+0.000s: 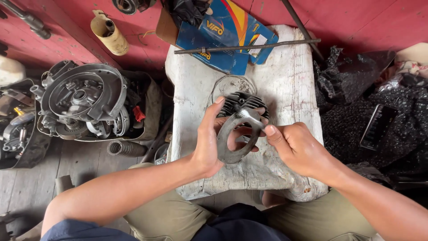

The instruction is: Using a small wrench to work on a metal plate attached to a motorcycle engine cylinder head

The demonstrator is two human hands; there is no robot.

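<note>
Soft, even daylight fills the scene, bright on the white block [285, 80] and dim at the left and right edges. Shadows stay faint. The focus is sharp throughout, with slight wide-angle stretching toward the corners and no glare.

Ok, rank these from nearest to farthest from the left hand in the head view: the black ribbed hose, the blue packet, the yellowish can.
1. The black ribbed hose, on the floor just left of the left hand.
2. The blue packet, at the far end of the white block.
3. The yellowish can, far up to the left against the red wall.
</note>
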